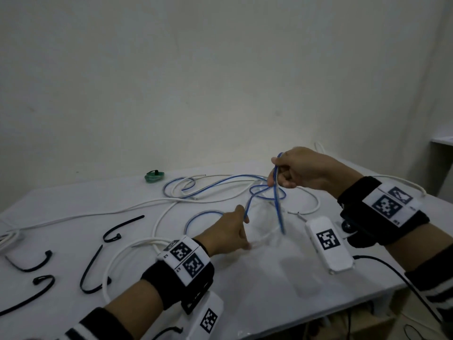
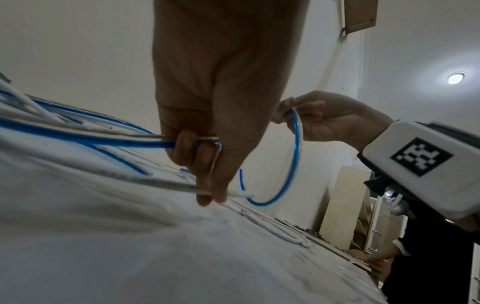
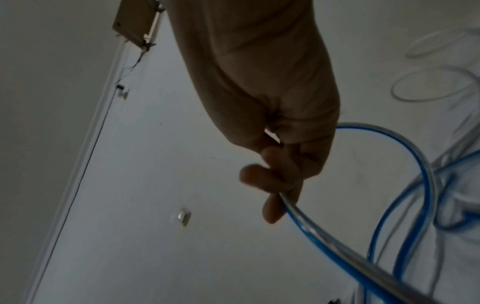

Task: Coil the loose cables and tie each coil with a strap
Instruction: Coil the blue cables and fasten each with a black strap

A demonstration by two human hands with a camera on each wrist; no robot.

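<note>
A long blue cable [image 1: 280, 212] lies in loose loops across the white-covered table [image 1: 257, 290]. My right hand [image 1: 279, 175] holds one stretch of it up above the table, and the end hangs down from the fist. In the right wrist view my right hand [image 3: 275, 185] has its fingers curled round the blue cable [image 3: 335, 251]. My left hand [image 1: 241, 217], lower and nearer, pinches another stretch. In the left wrist view my left hand [image 2: 205, 156] has the blue cable [image 2: 298, 148] arcing over to the right hand. A white cable [image 1: 98, 213] crosses the table under the blue one.
Several black straps [image 1: 117, 228] lie loose at the table's left front. A green coil [image 1: 154, 176], tied, sits at the back by the wall. The table's right front edge [image 1: 367, 298] is close to my right arm. Another person's hand [image 2: 369, 259] shows at the table's edge.
</note>
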